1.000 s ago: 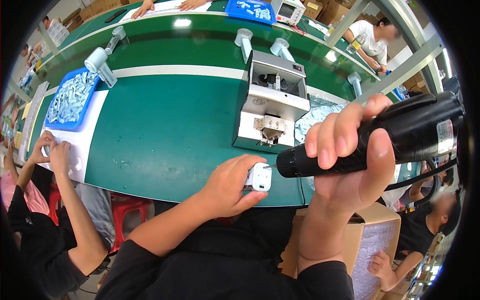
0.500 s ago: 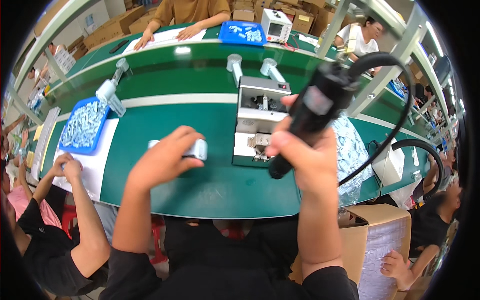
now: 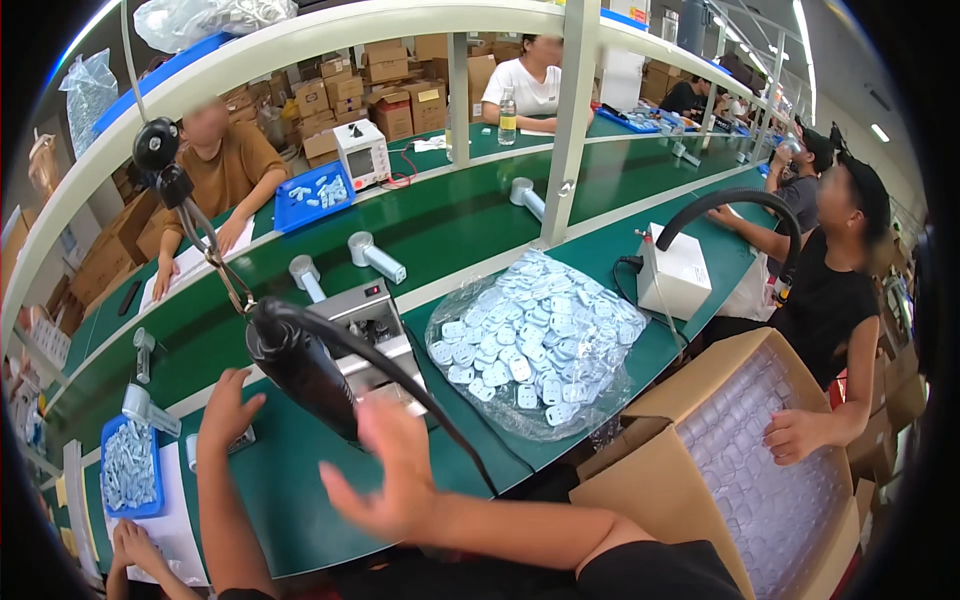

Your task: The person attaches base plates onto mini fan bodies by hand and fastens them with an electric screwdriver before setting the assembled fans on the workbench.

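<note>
A black electric screwdriver point(image 3: 300, 365) with a thick cable hangs tilted from a metal hook in front of the metal screw feeder point(image 3: 405, 375). Just below it, my right hand point(image 3: 395, 480) is open and empty, thumb and fingers spread, somewhat blurred. My left hand point(image 3: 228, 410) reaches over the green bench point(image 3: 300, 510) with thumb and fingers apart. Under that wrist lies a light grey plastic housing point(image 3: 243, 440), partly hidden by my arm; the hand appears clear of it.
A clear bag of pale blue plates point(image 3: 535, 340) lies right of the feeder. A cardboard box point(image 3: 640, 450) stands at the bench edge, near a co-worker's hand point(image 3: 795, 437). A blue tray point(image 3: 108, 440) of small parts sits left. Grey housings point(image 3: 375, 258) stand beyond the feeder.
My right hand has let go of the screwdriver, which now hangs from the hook. My left hand has moved off the grey housing. The view has swung to the right.
</note>
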Demonstrator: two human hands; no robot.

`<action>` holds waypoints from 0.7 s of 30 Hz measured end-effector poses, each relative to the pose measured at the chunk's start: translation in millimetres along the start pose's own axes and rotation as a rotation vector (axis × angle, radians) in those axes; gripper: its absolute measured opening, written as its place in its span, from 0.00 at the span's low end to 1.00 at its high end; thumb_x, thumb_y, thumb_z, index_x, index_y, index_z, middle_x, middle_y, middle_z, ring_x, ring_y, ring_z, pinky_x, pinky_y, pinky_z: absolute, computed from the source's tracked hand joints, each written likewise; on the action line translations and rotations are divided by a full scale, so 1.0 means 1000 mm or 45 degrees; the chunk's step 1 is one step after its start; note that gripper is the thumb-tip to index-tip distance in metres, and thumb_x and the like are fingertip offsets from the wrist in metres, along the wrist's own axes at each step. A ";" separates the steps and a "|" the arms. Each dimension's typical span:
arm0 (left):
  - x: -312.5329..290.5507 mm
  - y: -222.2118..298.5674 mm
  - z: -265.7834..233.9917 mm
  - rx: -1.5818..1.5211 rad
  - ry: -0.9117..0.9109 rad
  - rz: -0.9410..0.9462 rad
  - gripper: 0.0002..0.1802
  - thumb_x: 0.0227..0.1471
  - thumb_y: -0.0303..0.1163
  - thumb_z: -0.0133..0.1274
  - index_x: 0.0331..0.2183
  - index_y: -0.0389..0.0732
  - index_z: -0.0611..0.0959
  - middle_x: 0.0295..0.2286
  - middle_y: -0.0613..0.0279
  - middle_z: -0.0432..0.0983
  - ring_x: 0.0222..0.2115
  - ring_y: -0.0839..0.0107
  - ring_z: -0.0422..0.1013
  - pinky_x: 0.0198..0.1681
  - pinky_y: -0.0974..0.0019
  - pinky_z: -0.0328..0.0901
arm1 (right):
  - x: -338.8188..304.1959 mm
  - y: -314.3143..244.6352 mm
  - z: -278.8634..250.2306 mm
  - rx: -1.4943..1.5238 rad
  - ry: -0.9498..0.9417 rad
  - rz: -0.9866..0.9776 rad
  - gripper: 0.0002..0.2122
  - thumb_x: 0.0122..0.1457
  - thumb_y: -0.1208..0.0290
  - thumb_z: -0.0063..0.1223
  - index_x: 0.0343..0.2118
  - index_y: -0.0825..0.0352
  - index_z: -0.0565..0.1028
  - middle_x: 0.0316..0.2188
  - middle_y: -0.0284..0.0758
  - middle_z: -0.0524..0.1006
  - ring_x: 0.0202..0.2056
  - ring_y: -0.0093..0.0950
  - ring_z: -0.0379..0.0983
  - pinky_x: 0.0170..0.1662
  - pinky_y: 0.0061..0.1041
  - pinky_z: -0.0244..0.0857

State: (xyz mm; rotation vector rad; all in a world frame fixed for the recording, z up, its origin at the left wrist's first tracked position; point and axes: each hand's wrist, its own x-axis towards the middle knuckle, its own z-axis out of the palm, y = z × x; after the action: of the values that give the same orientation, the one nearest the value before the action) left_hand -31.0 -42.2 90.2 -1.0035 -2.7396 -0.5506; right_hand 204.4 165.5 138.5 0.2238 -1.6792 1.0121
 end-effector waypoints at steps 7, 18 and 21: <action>0.150 -0.002 0.103 -0.107 0.209 -0.217 0.28 0.45 0.49 0.56 0.37 0.33 0.74 0.36 0.47 0.72 0.37 0.51 0.71 0.39 0.56 0.65 | 0.013 0.001 -0.061 0.441 0.040 -0.487 0.09 0.42 0.79 0.57 0.29 0.67 0.73 0.31 0.40 0.74 0.25 0.35 0.70 0.26 0.30 0.61; 0.178 0.040 0.122 0.048 0.175 -0.647 0.26 0.41 0.49 0.56 0.30 0.32 0.75 0.31 0.42 0.76 0.34 0.47 0.74 0.37 0.51 0.68 | 0.005 0.142 -0.140 -0.418 0.092 0.691 0.03 0.53 0.80 0.53 0.30 0.70 0.75 0.17 0.34 0.74 0.19 0.19 0.70 0.23 0.17 0.63; 0.181 0.018 0.118 0.069 0.416 -0.597 0.25 0.44 0.46 0.55 0.32 0.31 0.73 0.31 0.40 0.74 0.34 0.45 0.72 0.38 0.49 0.67 | 0.012 0.150 -0.139 -0.612 -0.038 0.668 0.03 0.54 0.77 0.52 0.30 0.70 0.74 0.16 0.35 0.73 0.17 0.21 0.70 0.21 0.20 0.62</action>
State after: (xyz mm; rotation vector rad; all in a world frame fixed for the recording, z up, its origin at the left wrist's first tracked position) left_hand -160.6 123.6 38.7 -0.2192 -2.6617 -0.6346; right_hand 206.9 360.7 76.6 -0.5448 -2.0022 0.9382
